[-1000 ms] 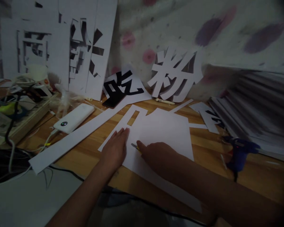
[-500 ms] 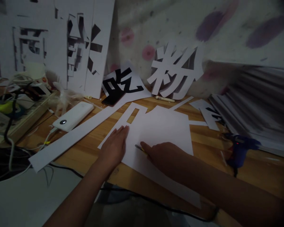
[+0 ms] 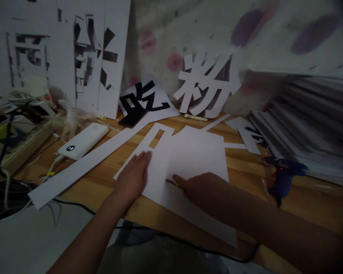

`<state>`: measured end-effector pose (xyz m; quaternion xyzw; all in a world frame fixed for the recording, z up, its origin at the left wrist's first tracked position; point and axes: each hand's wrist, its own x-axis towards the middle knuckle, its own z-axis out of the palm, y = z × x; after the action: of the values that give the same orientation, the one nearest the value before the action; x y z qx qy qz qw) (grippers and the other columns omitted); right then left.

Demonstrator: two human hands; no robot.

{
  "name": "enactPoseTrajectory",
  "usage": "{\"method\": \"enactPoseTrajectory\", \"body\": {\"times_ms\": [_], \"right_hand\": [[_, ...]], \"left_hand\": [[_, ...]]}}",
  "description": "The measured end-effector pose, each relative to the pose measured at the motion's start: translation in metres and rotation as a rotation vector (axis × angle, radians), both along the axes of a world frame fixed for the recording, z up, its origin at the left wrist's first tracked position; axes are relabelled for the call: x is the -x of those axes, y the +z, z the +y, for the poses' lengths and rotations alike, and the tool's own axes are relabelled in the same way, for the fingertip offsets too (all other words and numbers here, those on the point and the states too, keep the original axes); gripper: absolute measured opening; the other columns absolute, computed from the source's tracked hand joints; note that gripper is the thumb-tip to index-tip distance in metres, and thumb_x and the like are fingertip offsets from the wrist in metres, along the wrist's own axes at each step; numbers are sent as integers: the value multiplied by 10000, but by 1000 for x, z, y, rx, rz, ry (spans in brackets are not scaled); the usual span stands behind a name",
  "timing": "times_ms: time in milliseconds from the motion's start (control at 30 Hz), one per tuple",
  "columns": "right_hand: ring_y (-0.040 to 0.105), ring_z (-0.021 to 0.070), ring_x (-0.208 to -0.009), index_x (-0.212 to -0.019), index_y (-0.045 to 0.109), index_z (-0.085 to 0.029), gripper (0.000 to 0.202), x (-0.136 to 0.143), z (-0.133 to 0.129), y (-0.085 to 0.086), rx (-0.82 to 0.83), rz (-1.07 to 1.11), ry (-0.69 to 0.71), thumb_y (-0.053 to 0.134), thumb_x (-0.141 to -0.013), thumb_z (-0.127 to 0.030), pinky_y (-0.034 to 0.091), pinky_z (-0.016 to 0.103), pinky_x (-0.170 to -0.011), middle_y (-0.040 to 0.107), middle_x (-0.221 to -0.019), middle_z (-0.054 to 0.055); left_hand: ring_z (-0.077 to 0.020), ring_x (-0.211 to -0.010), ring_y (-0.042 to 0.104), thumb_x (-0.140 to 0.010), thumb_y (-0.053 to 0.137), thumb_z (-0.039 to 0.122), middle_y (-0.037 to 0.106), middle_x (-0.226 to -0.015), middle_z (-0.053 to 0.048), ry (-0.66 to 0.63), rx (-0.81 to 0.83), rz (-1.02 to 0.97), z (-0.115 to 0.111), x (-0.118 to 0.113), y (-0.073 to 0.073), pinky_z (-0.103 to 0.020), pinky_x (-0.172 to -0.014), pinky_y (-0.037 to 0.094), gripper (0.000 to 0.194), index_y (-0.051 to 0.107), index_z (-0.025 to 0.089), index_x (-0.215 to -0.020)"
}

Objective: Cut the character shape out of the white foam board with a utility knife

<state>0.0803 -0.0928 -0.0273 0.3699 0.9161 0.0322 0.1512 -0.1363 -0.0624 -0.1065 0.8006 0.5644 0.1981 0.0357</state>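
Observation:
A white foam board sheet [image 3: 200,152] lies on the wooden table, with a rectangular hole cut near its upper left corner. Flat on the board's left part rests my left hand [image 3: 133,173], fingers stretched out and holding nothing. My right hand [image 3: 198,184] is closed around a utility knife [image 3: 171,182], forefinger extended along it. The blade points left, at or just above the board's surface; whether it touches I cannot tell. Most of the knife's handle is hidden in my hand.
A long white strip [image 3: 74,173] and a white power bank [image 3: 84,140] lie to the left. At the back are a dark phone [image 3: 131,120], a cut-out character [image 3: 207,83] and a pen [image 3: 196,118]. A blue glue gun [image 3: 286,177] and stacked boards [image 3: 308,125] are on the right.
The whole view has shifted slightly, so the scene sits further left. The knife and my right hand have moved slightly right and down relative to the board; my left hand stays flat.

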Motion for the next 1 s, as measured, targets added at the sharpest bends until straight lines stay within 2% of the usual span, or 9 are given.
{"method": "enactPoseTrajectory", "body": {"times_ms": [200,367,733,1000], "right_hand": [[588,162,-512,-1306,386,-171,526,-12,-1,-4,-46,27,65,436,-785,-114,254,276,-444,636,-638,8],[610,167,-531,-1298,385,-186,511,-16,0,-3,-19,19,50,445,-794,-128,210,288,-424,642,-654,5],[604,163,-526,-1293,377,-208,472,-31,0,-11,20,53,33,434,-827,-155,253,272,-423,648,-673,3],[584,144,-480,-1295,365,-218,508,-41,1,-18,-2,70,37,464,-804,-137,174,272,-406,636,-651,-9]], "left_hand": [[-176,-1262,383,-882,299,128,456,-1342,-96,27,36,25,-2,-1,3,-375,-1078,285,439,384,122,-1313],[-165,-1263,382,-884,292,141,450,-1349,-80,19,21,27,-2,-1,3,-382,-1080,280,436,385,136,-1310],[-173,-1255,394,-884,284,164,464,-1340,-72,8,-14,25,1,1,-1,-381,-1080,284,438,396,136,-1306],[-193,-1248,405,-878,295,154,468,-1333,-92,10,3,20,0,0,3,-402,-1073,293,433,409,120,-1295]]}}
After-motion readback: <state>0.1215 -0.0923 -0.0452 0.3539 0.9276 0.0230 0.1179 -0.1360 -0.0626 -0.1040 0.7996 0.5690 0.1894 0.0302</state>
